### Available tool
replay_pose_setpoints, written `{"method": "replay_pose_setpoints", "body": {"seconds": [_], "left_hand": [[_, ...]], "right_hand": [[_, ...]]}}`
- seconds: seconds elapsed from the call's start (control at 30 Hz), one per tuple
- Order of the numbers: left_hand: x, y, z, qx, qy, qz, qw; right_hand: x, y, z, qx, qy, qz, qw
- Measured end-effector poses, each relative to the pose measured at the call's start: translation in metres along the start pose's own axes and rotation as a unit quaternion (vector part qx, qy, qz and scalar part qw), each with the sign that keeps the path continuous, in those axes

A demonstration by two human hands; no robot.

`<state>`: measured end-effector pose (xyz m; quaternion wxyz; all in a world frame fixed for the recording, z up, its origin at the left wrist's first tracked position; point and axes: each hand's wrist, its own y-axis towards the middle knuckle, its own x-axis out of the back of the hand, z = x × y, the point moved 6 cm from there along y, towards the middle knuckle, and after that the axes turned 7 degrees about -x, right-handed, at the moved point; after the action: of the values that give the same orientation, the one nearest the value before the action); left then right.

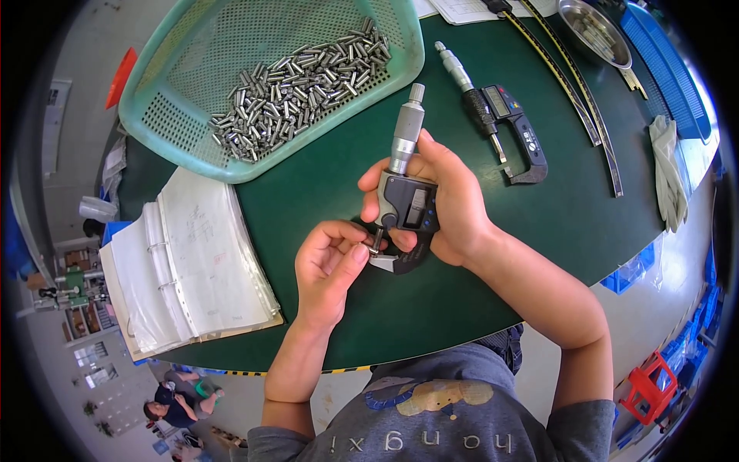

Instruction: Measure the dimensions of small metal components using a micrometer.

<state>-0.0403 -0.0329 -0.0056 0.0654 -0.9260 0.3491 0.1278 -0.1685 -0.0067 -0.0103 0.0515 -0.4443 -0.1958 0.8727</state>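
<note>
A digital micrometer [406, 202] with a silver thimble is gripped in my right hand [454, 202], its display facing up. My right fingers wrap round its body. At its jaw, my left hand [327, 266] pinches a small metal pin [374, 251] between thumb and fingers. The pin sits at the measuring gap; whether both faces touch it I cannot tell. Beyond my hands, a green plastic basket [192, 165] holds a heap of similar shiny metal pins [296, 92]. A second digital micrometer [504, 127] lies on the green table [339, 339], to the right of the basket.
An open ring binder [196, 262] lies at the left. Toward the far right are two dark strips [589, 100], a metal bowl [593, 35], a blue basket [670, 69] and a pale glove [668, 173]. A red stool [650, 389] stands on the floor. Another person [178, 404] sits at lower left.
</note>
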Motion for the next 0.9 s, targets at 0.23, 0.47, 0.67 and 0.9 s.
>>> {"method": "replay_pose_setpoints", "body": {"seconds": [0.23, 0.47, 0.67, 0.9], "left_hand": [[0.001, 0.001, 0.001, -0.009, -0.009, 0.003, 1.0], [0.001, 0.002, -0.001, -0.003, -0.017, -0.008, 1.0], [0.004, 0.006, -0.008, -0.011, 0.002, -0.009, 1.0], [0.029, 0.087, -0.077, -0.225, 0.381, -0.057, 0.895]], "right_hand": [[-0.001, -0.002, 0.003, 0.002, -0.006, -0.011, 1.0], [-0.002, 0.0, 0.004, 0.012, -0.033, -0.016, 0.999], [0.001, 0.001, 0.001, 0.004, 0.001, -0.029, 1.0], [0.0, -0.001, 0.0, -0.022, -0.002, -0.038, 0.999]]}}
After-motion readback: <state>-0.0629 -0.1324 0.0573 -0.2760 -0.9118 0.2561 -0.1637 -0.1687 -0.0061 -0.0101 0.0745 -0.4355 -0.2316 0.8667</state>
